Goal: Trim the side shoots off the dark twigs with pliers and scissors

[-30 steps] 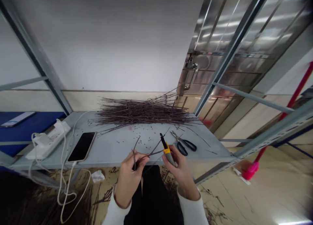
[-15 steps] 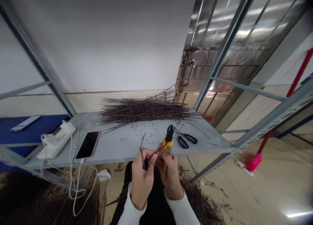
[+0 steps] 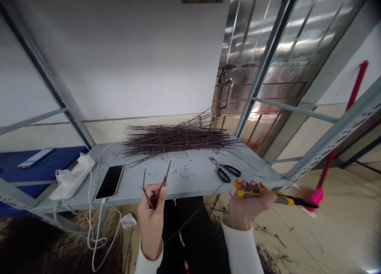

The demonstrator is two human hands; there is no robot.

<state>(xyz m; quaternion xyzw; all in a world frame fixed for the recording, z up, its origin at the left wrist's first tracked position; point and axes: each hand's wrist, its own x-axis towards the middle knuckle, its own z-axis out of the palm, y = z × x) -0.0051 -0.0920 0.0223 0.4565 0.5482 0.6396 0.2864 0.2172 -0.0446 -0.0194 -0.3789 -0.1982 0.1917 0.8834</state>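
My left hand (image 3: 151,214) is raised at the shelf's front edge, pinching a few thin dark twigs (image 3: 155,192) that fork upward. My right hand (image 3: 248,204) is well to the right, past the shelf's front edge, gripping a yellow-handled cutting tool (image 3: 275,198). Its black tip points right, away from the twigs. Behind both hands, a large heap of dark twigs (image 3: 175,139) lies across the grey metal shelf (image 3: 184,178). Black-handled scissors (image 3: 224,169) lie on the shelf, beyond my right hand.
A black smartphone (image 3: 109,182) with a white cable and a white power strip (image 3: 71,178) sit at the shelf's left. Small dark bits dot the shelf. Steel shelf uprights frame it, a steel door (image 3: 264,59) stands behind, and twig scraps litter the floor (image 3: 268,258).
My right hand has moved right, away from my left, carrying the yellow tool, which now lies nearly level. My left hand has shifted slightly left, still holding the twigs.
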